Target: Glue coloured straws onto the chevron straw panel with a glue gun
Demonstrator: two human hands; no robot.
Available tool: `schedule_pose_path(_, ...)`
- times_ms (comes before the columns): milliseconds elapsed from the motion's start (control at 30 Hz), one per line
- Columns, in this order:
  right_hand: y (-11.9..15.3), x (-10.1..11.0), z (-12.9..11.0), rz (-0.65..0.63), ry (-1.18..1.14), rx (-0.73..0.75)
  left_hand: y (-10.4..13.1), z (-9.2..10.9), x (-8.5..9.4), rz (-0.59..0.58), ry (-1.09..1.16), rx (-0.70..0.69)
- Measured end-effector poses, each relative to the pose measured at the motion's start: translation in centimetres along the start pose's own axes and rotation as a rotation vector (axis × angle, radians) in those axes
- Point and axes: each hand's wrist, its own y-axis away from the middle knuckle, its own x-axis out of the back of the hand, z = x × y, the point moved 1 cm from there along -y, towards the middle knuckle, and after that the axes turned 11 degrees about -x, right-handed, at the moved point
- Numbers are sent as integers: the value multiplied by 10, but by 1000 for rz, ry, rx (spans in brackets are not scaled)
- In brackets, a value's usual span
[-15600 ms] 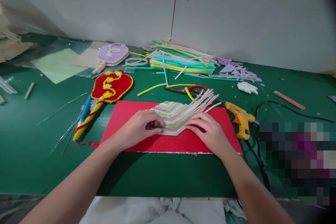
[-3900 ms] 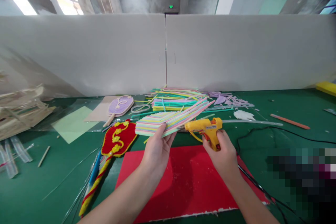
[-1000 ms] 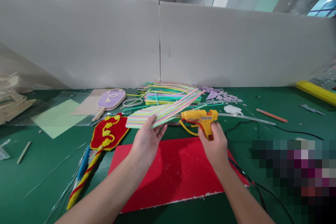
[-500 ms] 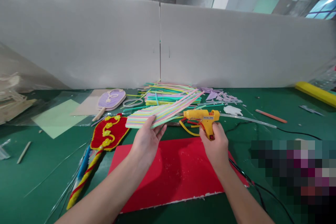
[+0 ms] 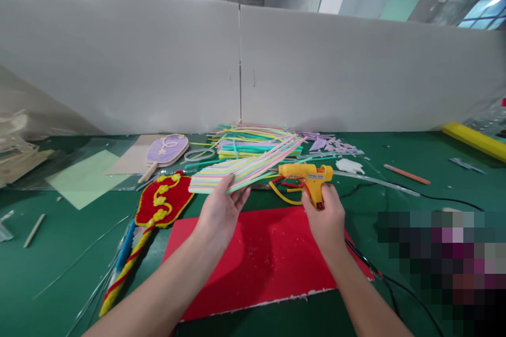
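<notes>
My left hand (image 5: pixel 221 210) pinches a flat fan of pastel striped strips (image 5: pixel 245 171), thumb on top, fingers beneath. The strips spread toward the upper right. My right hand (image 5: pixel 326 218) is wrapped round the handle of a yellow glue gun (image 5: pixel 306 172), whose nozzle points left toward the strips. A clear glue stick (image 5: pixel 375 181) sticks out behind the gun. Under both hands lies a red sheet (image 5: pixel 261 263) with ragged white edges. Behind the strips is a pile of coloured fuzzy stems (image 5: pixel 259 142).
On the left lie a red and yellow fan (image 5: pixel 164 202), a purple fan (image 5: pixel 168 149) and a green sheet (image 5: pixel 85 176). Black cables (image 5: pixel 389 279) run at right. An orange stick (image 5: pixel 407 174) and a yellow bar (image 5: pixel 474 140) lie farther right. A white partition (image 5: pixel 158 63) stands behind.
The glue gun in my right hand has shifted very slightly right, away from the strips. My left hand and the strips stay almost still.
</notes>
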Motion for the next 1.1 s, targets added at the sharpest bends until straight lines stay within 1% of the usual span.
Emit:
schedule_pose_path(133,0,1,1,-11,-5,-26,0,0,0,-2,0,-5)
schedule_pose_path(300,-1,1,2,8,13,-24,0,1,-1,-1,4,-3)
schedule_pose_path(533,-1,2,2,-7,9,-43,-1,1,0,-3,6,1)
schedule_pose_path(867,-2,3,3,8,10,-35,-1,0,1,9,2,-5)
schedule_pose_path(1100,-3,4,3,16,12,-55,-1,0,1,4,1,-3)
